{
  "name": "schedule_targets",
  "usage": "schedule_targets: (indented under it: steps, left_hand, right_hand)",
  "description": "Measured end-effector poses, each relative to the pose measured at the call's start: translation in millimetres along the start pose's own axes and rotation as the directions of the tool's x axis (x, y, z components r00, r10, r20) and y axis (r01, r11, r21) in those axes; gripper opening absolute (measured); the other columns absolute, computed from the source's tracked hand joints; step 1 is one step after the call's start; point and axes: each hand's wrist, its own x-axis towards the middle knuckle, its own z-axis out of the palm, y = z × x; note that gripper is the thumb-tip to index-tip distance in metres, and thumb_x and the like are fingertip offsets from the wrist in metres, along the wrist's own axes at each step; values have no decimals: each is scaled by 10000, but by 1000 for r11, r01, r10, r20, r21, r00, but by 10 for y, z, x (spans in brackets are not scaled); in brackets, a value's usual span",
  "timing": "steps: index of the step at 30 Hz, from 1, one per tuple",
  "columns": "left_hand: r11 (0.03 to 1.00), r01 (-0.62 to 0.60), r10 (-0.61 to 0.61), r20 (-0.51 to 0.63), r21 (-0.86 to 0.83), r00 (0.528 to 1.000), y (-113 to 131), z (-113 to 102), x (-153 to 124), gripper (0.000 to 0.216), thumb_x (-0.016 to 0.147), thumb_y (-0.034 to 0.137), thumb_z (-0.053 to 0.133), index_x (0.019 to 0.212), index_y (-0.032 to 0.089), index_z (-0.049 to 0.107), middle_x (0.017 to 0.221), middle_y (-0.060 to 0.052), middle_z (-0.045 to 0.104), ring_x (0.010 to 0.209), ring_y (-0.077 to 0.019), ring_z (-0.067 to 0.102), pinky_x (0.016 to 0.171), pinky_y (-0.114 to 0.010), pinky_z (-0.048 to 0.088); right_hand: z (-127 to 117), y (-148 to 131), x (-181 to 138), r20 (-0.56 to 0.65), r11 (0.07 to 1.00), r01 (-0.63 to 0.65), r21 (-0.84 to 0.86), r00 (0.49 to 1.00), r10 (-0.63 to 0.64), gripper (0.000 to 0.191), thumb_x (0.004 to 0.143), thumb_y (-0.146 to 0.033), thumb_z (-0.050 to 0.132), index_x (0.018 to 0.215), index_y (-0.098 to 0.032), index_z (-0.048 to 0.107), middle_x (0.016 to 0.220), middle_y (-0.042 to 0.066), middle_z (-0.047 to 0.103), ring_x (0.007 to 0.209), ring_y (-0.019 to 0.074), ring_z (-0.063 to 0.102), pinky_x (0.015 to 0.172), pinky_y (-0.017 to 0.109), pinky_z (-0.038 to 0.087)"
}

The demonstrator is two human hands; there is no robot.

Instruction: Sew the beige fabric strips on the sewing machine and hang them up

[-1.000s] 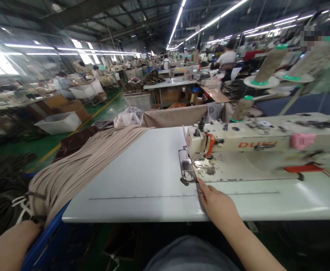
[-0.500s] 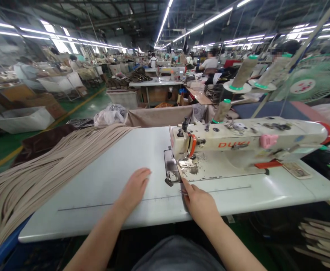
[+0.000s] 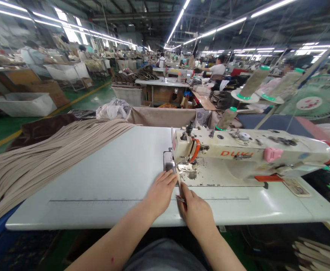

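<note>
A cream sewing machine stands on a white sewing table. My left hand lies just in front of the needle plate, fingers stretched toward a thin beige strip that runs back from the needle. My right hand sits right beside it, closed, with a small metal tool showing between its fingers. The two hands nearly touch on either side of the strip.
A thick bundle of beige strips drapes over the table's left side. Thread cones and a green fan stand behind the machine. More strips lie low at right. Other workers sit at tables farther back.
My left hand came from the bundle at the left, across the table, to the needle plate. My right hand drew back slightly toward me. The camera view swung right.
</note>
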Motion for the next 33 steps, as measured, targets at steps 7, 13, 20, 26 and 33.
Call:
schedule_targets:
  steps: [7,13,20,26,33]
  left_hand:
    - [997,-10,9,16,73,1000,35,-29,-19,572,952,85,397,1521,102,454,1585,-112,497,1510,-239,403,1277,-421,301]
    - [996,-3,3,1,88,1000,42,-47,-18,533,986,111,390,1513,118,471,1573,-96,514,1502,-224,414,1279,-399,290]
    - [996,-3,4,-10,92,1000,53,-31,-19,513,996,128,388,1500,121,484,1582,-78,506,1502,-232,414,1277,-382,273]
    - [993,-27,31,-32,112,999,47,-11,-28,489,1000,135,396,1475,105,509,1557,-81,536,1484,-240,439,1276,-379,266]
    - [992,-22,23,-9,128,1000,48,0,-27,502,998,113,386,1488,110,496,1567,-76,524,1488,-230,432,1275,-385,271]
  right_hand:
    - [111,89,-17,-100,994,54,95,994,-45,455,1040,-296,494,1468,-141,505,1113,123,749,848,281,753,700,349,570]
    - [67,276,22,-146,954,66,293,989,-24,403,986,-276,467,1355,-212,616,1031,72,770,783,237,743,693,321,563]
    - [91,561,97,-322,981,47,189,947,17,345,960,-298,478,1217,-225,697,1020,60,777,755,225,738,650,308,543]
    - [202,559,70,-425,991,112,71,902,-72,297,970,-249,463,1144,-210,700,1017,69,773,791,225,735,645,298,512]
    - [202,554,41,-435,988,141,64,895,-100,260,967,-211,469,1117,-209,681,988,51,765,805,223,719,684,301,495]
